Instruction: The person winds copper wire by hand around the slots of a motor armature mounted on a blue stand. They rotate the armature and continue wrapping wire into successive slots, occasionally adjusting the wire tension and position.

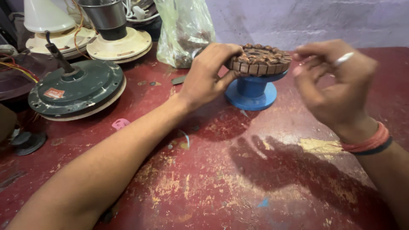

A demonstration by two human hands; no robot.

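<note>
Although several motor parts crowd the far left of the red counter (255,179), nothing there is being touched: a dark green fan motor housing (76,89) with an upright shaft lies well to the left of the left hand (208,74), and two cream housings (119,44) and a clear plastic bag (183,30) stand beyond it. The left hand is closed around the near-left edge of a round copper-wound stator (260,59), thumb below the rim and fingers curled over the top. The stator is perched on a blue stand (252,91), just beneath the hand's fingertips. To the right of the stator, the right hand (336,85) is held in the air, blurred, its fingers bent and pinched together; whether anything thin is held between them cannot be told.

The stator could be tipped off the narrow stand if a sideways pull is met by a loosened left-hand hold. The windings could be scraped or snagged by the ring worn on the right hand.
</note>
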